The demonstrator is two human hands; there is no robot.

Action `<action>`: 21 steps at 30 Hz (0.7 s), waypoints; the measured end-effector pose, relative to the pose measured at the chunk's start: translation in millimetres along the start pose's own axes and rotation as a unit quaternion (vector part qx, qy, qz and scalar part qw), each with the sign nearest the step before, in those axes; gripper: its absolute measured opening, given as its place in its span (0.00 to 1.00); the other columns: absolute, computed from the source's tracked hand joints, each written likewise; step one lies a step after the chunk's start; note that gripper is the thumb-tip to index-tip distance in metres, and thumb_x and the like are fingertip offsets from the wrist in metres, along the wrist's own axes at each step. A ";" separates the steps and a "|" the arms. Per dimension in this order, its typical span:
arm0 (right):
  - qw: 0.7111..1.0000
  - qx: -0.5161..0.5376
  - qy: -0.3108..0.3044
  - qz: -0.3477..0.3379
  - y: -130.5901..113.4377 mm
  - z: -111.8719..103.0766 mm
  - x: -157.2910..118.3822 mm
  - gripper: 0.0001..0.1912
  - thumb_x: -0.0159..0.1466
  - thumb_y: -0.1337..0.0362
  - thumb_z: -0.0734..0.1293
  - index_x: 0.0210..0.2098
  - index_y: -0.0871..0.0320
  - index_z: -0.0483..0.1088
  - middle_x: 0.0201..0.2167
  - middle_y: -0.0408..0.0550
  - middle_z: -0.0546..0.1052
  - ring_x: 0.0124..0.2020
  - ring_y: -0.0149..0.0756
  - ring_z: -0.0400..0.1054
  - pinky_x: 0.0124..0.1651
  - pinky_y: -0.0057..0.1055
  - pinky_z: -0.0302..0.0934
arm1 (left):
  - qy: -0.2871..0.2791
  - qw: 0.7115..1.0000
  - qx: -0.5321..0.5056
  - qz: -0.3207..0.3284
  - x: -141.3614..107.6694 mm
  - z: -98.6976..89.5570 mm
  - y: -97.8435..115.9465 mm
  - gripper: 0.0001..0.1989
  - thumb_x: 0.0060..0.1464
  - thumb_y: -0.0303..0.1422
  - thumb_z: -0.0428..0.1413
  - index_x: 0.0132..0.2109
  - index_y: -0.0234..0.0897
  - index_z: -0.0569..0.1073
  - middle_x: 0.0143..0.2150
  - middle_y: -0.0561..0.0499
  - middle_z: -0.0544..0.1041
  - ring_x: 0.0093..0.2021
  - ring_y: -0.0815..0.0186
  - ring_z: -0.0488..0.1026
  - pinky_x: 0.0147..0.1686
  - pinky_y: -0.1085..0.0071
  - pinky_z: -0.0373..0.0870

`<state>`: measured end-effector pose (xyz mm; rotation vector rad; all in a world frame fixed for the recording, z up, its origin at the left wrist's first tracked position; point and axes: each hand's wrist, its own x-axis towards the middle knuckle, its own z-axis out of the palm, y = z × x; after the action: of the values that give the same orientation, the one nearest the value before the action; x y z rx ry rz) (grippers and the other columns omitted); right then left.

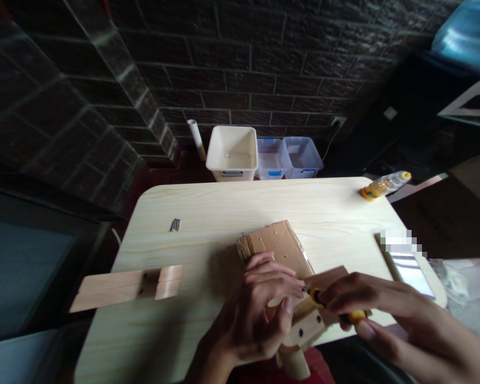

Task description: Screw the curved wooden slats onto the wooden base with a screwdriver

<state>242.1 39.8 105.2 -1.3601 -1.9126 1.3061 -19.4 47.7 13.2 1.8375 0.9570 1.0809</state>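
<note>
My right hand (pixel 368 301) is closed round a yellow and black screwdriver (pixel 315 295), its tip pointing left toward my left fingertips. My left hand (pixel 262 304) lies over a wooden assembly (pixel 304 328) with dark round holes or screw heads. Its fingers are bent near the screwdriver tip; whether they pinch something small is hidden. Under and behind the left hand sits a cardboard box (pixel 280 245). Several dark screws (pixel 175 225) lie on the left part of the table.
On the pale table (pixel 208 208), a wooden piece (pixel 116 288) overhangs the left edge. A clear, yellow-based bottle-shaped container (pixel 384 185) and a phone-like device (pixel 412 272) are at the right. Beyond stand a cream bin (pixel 232 149) and two plastic boxes (pixel 302 157).
</note>
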 end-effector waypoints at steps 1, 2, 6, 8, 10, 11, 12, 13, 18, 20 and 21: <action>1.000 -0.002 0.001 0.003 0.3 0.1 -2.0 0.14 0.68 0.55 0.74 0.52 0.46 0.83 0.57 0.55 0.83 0.60 0.57 0.78 0.61 0.48 0.76 | -0.005 1.000 0.002 -0.004 1.2 0.2 1.2 0.14 0.62 0.33 0.52 0.43 0.41 0.83 0.44 0.52 0.88 0.49 0.58 0.83 0.68 0.51 0.60; 1.000 -0.003 0.000 0.002 1.3 -0.2 -3.7 0.14 0.67 0.55 0.74 0.52 0.46 0.83 0.57 0.55 0.83 0.60 0.58 0.78 0.61 0.48 0.76 | -0.008 1.000 0.004 -0.008 2.1 0.3 2.1 0.14 0.62 0.33 0.52 0.42 0.41 0.83 0.43 0.52 0.88 0.48 0.58 0.83 0.68 0.51 0.60; 1.000 -0.016 -0.006 -0.004 12.5 -3.4 -8.9 0.16 0.68 0.56 0.74 0.54 0.46 0.82 0.58 0.54 0.82 0.62 0.59 0.76 0.63 0.51 0.74 | -0.013 1.000 0.004 -0.014 3.7 0.2 2.9 0.14 0.62 0.33 0.52 0.42 0.41 0.84 0.41 0.52 0.88 0.48 0.58 0.83 0.66 0.51 0.61; 0.999 -0.036 -0.018 0.000 19.7 -4.7 -11.8 0.17 0.69 0.56 0.72 0.57 0.44 0.80 0.61 0.53 0.81 0.64 0.58 0.75 0.65 0.52 0.73 | -0.015 1.000 0.006 -0.017 3.7 0.0 3.2 0.14 0.62 0.33 0.52 0.42 0.42 0.84 0.41 0.51 0.88 0.48 0.58 0.83 0.66 0.51 0.60; 0.999 -0.047 -0.026 0.005 25.0 -5.1 -14.8 0.18 0.70 0.56 0.71 0.58 0.43 0.79 0.62 0.52 0.79 0.65 0.58 0.74 0.66 0.54 0.71 | -0.017 1.000 0.009 -0.019 3.4 0.2 3.4 0.15 0.62 0.34 0.51 0.42 0.42 0.84 0.41 0.51 0.88 0.48 0.57 0.83 0.66 0.51 0.60; 0.999 -0.047 -0.026 0.007 26.5 -4.9 -16.1 0.18 0.70 0.56 0.71 0.59 0.43 0.79 0.63 0.52 0.79 0.65 0.59 0.73 0.66 0.54 0.71 | -0.019 1.000 0.010 -0.018 3.1 0.8 3.1 0.15 0.63 0.34 0.51 0.42 0.42 0.83 0.42 0.51 0.88 0.48 0.57 0.83 0.66 0.51 0.60; 0.999 -0.045 -0.023 0.005 27.3 -4.5 -17.0 0.18 0.70 0.56 0.71 0.59 0.43 0.79 0.63 0.53 0.79 0.65 0.59 0.73 0.66 0.55 0.71 | -0.018 1.000 0.010 -0.016 2.7 1.6 2.4 0.15 0.63 0.34 0.51 0.42 0.42 0.83 0.42 0.51 0.88 0.48 0.57 0.83 0.66 0.51 0.60; 0.999 -0.042 -0.021 0.004 27.4 -4.1 -17.5 0.19 0.70 0.56 0.71 0.59 0.43 0.79 0.63 0.53 0.79 0.65 0.59 0.73 0.67 0.55 0.70 | -0.015 1.000 0.010 -0.013 2.3 2.8 1.3 0.15 0.64 0.34 0.50 0.43 0.42 0.83 0.41 0.51 0.88 0.48 0.57 0.83 0.66 0.50 0.60; 0.997 -0.055 -0.044 -0.014 24.1 -3.6 -15.2 0.15 0.71 0.57 0.70 0.57 0.42 0.80 0.63 0.50 0.79 0.67 0.56 0.71 0.67 0.51 0.70 | 0.019 1.000 0.004 0.003 0.5 7.3 -4.0 0.14 0.62 0.34 0.51 0.41 0.42 0.83 0.40 0.52 0.87 0.47 0.58 0.82 0.67 0.50 0.58; 0.996 -0.068 -0.055 -0.025 23.5 -4.9 -14.2 0.14 0.72 0.58 0.69 0.55 0.41 0.81 0.62 0.49 0.80 0.68 0.55 0.71 0.68 0.49 0.70 | 0.009 1.000 0.006 -0.003 1.4 5.9 -2.5 0.13 0.62 0.33 0.52 0.41 0.42 0.83 0.40 0.52 0.87 0.47 0.58 0.82 0.67 0.51 0.58; 0.995 -0.071 -0.059 -0.025 23.6 -5.7 -14.0 0.13 0.72 0.58 0.69 0.54 0.41 0.81 0.62 0.49 0.80 0.68 0.55 0.71 0.68 0.49 0.70 | 0.001 1.000 0.007 -0.007 2.0 4.7 -1.1 0.14 0.62 0.33 0.52 0.41 0.42 0.83 0.41 0.52 0.87 0.47 0.58 0.82 0.67 0.51 0.58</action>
<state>263.4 31.2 89.1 -1.3187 -2.1408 1.2725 -14.7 48.7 11.3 1.8381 0.9804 1.0707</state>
